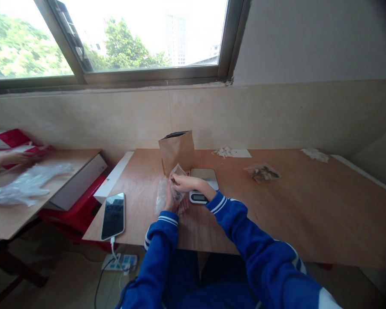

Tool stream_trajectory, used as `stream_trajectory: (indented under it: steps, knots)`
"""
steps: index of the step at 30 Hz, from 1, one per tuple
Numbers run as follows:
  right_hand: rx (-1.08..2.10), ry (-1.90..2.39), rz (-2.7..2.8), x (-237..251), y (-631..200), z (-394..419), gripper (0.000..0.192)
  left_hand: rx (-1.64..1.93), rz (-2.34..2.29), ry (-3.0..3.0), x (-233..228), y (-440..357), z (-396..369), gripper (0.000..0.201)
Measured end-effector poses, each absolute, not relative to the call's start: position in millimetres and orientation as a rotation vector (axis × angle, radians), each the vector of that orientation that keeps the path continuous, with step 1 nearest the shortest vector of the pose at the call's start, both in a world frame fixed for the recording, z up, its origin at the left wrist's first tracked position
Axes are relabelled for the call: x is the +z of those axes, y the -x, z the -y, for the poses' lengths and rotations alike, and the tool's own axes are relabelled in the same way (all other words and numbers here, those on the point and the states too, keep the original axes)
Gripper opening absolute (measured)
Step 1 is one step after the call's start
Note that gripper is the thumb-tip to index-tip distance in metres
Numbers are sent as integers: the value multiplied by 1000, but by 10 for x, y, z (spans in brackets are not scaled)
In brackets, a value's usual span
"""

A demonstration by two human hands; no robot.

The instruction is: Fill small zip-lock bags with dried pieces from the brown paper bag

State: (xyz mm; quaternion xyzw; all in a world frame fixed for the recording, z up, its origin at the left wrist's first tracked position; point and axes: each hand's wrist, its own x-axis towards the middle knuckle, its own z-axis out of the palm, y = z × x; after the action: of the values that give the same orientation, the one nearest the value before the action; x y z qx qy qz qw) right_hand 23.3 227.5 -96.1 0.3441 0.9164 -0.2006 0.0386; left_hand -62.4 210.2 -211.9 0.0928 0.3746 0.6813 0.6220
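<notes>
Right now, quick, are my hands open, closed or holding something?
Left hand: closed, holding the clear plastic bag.
Right hand: touching the same bag; grip can't be told.

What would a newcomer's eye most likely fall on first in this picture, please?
Probably the bright window filling the upper left. Next would come the person's left hand and right hand, in vivid blue sleeves, holding a clear plastic bag near the picture's middle, just before a brown paper bag. The phone on the table's left side, with its white cable, might follow.
</notes>
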Motion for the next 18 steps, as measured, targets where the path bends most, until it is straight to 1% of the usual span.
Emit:
stream_trajectory:
  steps: [2,5,8,10,12,14,18]
  knots:
    - [-784,-1112,-2896,-960,-274,-2318,15,1574,-849,-221,-2134,629,-2105,38]
    - [-1183,-1169,-2966,-950,-328,-2401,6,1597,-833,-253,-2135,635,-2104,33]
    - [-1563,-1213,-3039,-867,-338,-2538,8,1591,-834,-289,-2136,650,-2094,35]
    - [-1679,-1286,-3233,-753,-296,-2680,12,1571,-840,-306,-2149,663,-2086,36]
    - [-1623,-1380,-3506,-607,-210,-2861,14,1550,-850,-318,-2163,673,-2082,37]
    - [-1456,-1394,-3733,-463,-92,-3060,17,1525,-860,-330,-2170,677,-2078,38]
    - [-1116,-1290,-3876,-334,147,-3400,23,1475,-904,-381,-2150,675,-2066,41]
